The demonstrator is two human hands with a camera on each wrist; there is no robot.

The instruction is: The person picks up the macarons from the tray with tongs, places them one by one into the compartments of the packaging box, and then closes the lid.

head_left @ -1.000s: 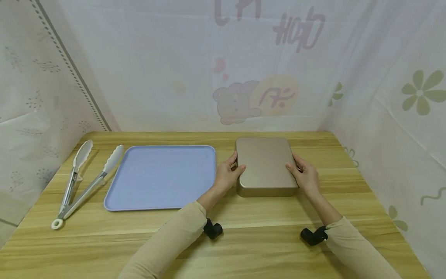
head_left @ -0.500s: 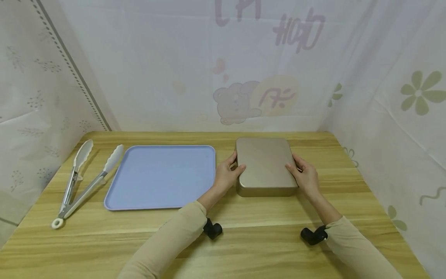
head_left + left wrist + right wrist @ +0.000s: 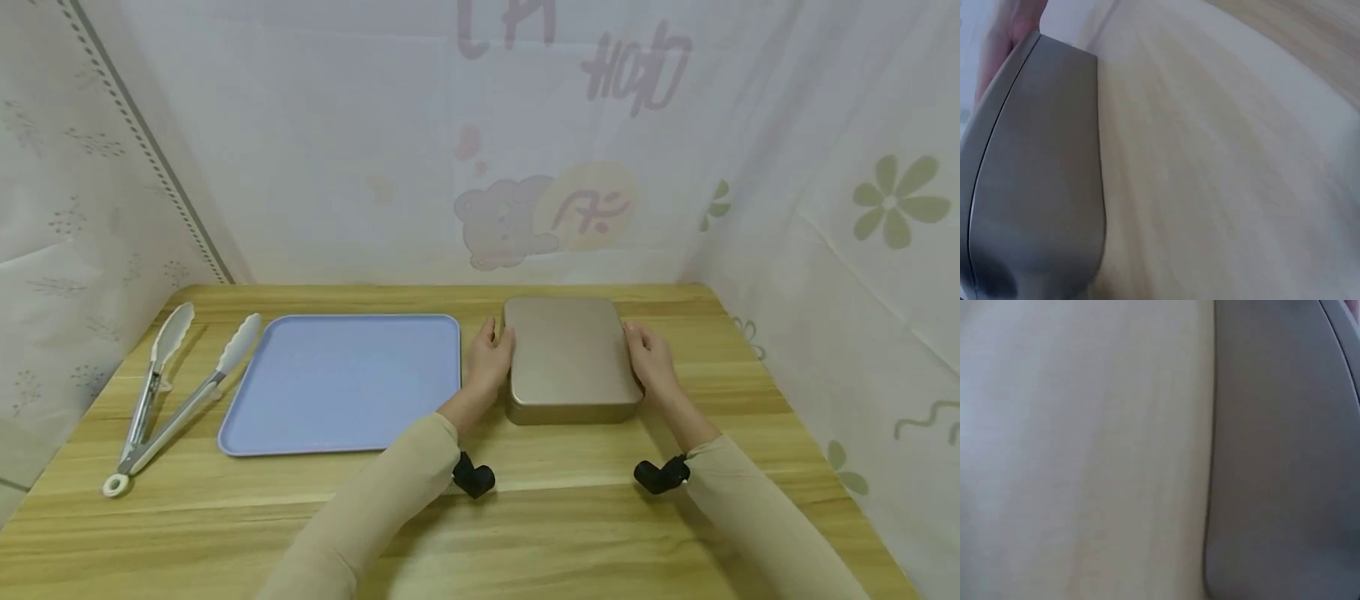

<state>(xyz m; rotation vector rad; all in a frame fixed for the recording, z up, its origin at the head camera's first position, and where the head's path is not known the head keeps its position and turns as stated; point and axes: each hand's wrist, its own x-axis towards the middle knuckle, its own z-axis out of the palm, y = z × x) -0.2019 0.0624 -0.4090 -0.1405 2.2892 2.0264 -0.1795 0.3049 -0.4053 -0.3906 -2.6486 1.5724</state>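
Observation:
A gold-brown metal tin box (image 3: 566, 350) with rounded corners rests on the wooden table, right of the middle. Its lid lies in place; a thin seam below the lid's edge shows in the left wrist view on the box (image 3: 1041, 162). My left hand (image 3: 487, 358) holds the left side, thumb along the upper edge and fingers beside it. On the opposite side my right hand (image 3: 652, 358) grips the edge, its fingers partly hidden against the box. In the right wrist view, the side of the box (image 3: 1279, 456) fills the right part.
A light-blue rectangular tray (image 3: 348, 383) lies flat left of the box. Spread kitchen tongs (image 3: 180, 396) with pale scalloped tips lie at its left. Printed cloth hangs behind the wooden table (image 3: 555, 533) and along both sides.
Both thumbs have slid off the top of the box to its side edges, and both wrists have turned slightly inward. The box stays in place; the head view has shifted a little.

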